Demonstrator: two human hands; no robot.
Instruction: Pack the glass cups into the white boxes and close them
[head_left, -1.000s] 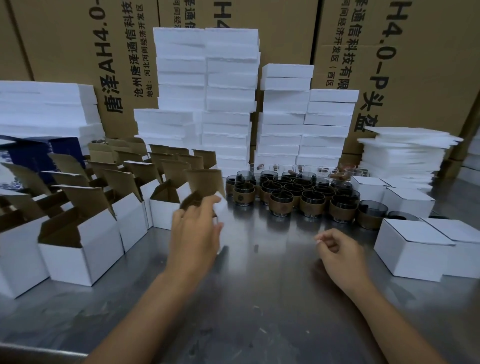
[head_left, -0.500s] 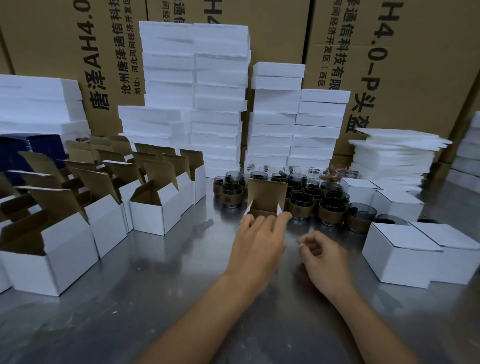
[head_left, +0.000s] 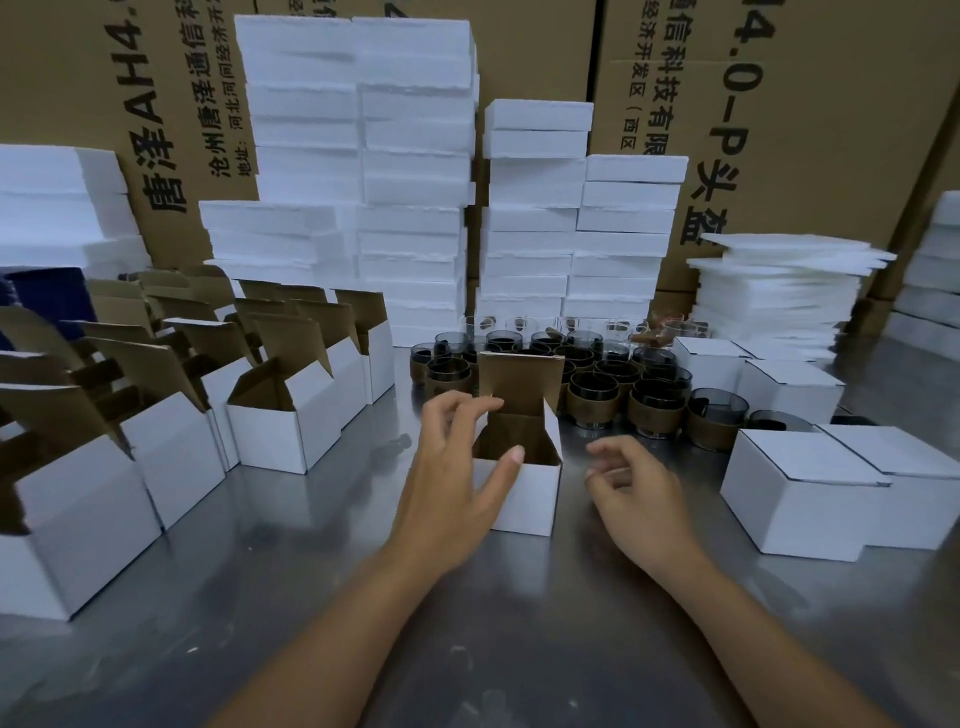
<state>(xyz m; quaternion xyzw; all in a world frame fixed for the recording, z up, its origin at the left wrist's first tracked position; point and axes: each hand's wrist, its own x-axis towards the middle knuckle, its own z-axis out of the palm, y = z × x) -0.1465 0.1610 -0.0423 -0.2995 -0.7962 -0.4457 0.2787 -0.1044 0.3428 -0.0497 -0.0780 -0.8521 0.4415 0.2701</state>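
Note:
An open white box (head_left: 530, 499) with a brown inside stands on the steel table (head_left: 519, 639), its lid flap upright. My left hand (head_left: 457, 467) holds its left side, thumb over the front rim and fingertips at the flap. Just right of the box, my right hand (head_left: 634, 483) hovers, loosely curled and holding nothing. Several dark glass cups (head_left: 592, 397) with brown sleeves stand clustered directly behind the box.
Several open white boxes (head_left: 275, 431) line the left side. Closed white boxes (head_left: 800, 488) sit at the right. White foam blocks (head_left: 415, 156) are stacked behind the cups, foam sheets (head_left: 779, 291) at the right, and large cardboard cartons (head_left: 805, 130) form the back wall.
My left hand has carried an open box from the left row to the table's middle, in front of the cups. My right hand stayed low beside it.

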